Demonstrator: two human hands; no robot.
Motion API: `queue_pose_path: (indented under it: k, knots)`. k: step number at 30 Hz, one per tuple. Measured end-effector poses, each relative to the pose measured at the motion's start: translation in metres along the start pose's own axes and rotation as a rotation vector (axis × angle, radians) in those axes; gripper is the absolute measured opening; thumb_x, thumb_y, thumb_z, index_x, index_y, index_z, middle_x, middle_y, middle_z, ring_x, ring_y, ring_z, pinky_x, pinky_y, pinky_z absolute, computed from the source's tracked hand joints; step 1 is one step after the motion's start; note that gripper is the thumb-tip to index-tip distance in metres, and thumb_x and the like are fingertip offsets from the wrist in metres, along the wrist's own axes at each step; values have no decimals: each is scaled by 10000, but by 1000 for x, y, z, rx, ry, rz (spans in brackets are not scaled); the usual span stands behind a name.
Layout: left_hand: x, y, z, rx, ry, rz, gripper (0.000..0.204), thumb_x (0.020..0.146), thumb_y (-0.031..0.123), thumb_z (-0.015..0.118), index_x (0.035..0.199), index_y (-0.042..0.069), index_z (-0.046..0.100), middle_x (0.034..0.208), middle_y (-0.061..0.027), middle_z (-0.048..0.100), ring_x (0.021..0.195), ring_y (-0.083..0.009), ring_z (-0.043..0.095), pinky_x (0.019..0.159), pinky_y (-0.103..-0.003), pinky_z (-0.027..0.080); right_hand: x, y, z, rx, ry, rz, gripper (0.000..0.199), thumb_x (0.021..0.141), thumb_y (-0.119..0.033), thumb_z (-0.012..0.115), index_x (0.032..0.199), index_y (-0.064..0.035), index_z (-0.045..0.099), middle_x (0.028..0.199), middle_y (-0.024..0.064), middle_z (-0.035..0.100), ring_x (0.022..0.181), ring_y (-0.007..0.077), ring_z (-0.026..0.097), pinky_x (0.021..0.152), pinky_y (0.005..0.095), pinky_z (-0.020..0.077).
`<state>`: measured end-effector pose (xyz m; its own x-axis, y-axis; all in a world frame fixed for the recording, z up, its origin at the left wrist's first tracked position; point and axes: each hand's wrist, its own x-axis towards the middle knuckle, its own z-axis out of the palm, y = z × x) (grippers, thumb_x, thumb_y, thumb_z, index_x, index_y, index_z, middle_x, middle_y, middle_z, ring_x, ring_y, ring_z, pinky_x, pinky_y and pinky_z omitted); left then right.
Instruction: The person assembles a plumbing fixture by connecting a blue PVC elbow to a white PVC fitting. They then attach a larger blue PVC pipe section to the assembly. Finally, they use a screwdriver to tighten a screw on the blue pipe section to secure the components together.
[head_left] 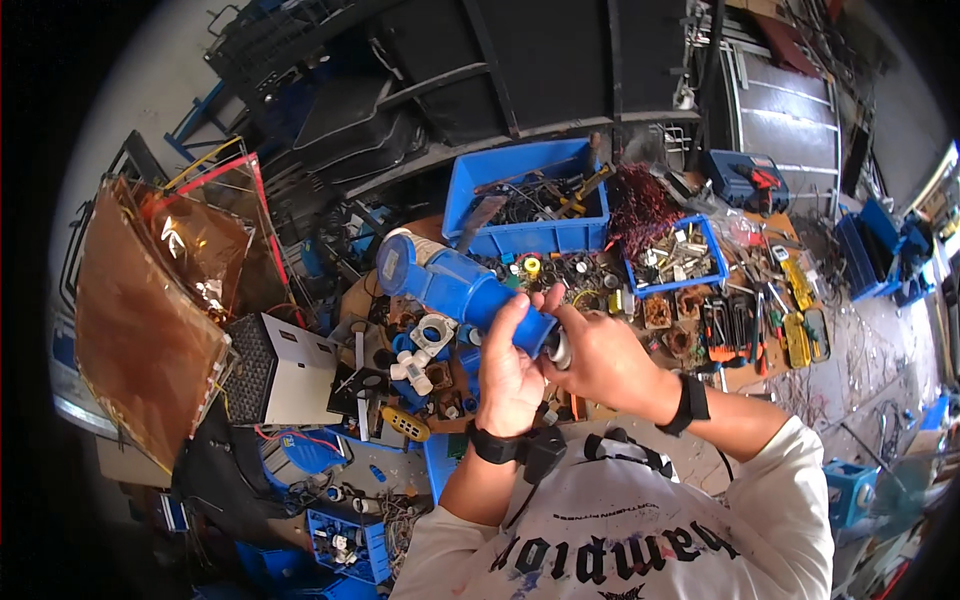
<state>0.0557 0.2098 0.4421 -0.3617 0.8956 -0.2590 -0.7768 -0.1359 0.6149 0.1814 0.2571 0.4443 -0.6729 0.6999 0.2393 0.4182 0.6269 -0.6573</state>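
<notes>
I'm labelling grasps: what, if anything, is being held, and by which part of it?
A blue cylindrical connector, by its near end, in the left hand. The right hand grips a whitish piece there, exact spot hidden.

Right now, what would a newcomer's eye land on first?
The big blue connector at centre, in the left grip, with the right grip on a pale piece at its near end. Beyond it sits a blue bin of jumbled hardware; far left, a large brown sheet.

Large blue crate at far centre, dark red wire tangle right of it, red drill far right, brown sheet left, blue basket near left
</notes>
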Motion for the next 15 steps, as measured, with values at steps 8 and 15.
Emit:
queue_pose_path:
  k: [8,15]
  knots:
    - [-5,-7,3,109,-94,233,331,854,68,666,1148,25,519,972,-110,643,1051,-307,647,972,-418,469,-2,-6,11,-55,89,17,589,692,-172,747,1170,67,500,866,230,657,726,386,673,618,453,555]
    - [-7,-10,-10,29,-305,296,418,781,29,704,1142,44,494,878,-89,606,821,-225,652,1114,-480,366,-8,-15,2,135,78,11,426,660,-185,791,946,56,585,746,222,655,697,405,674,613,416,552]
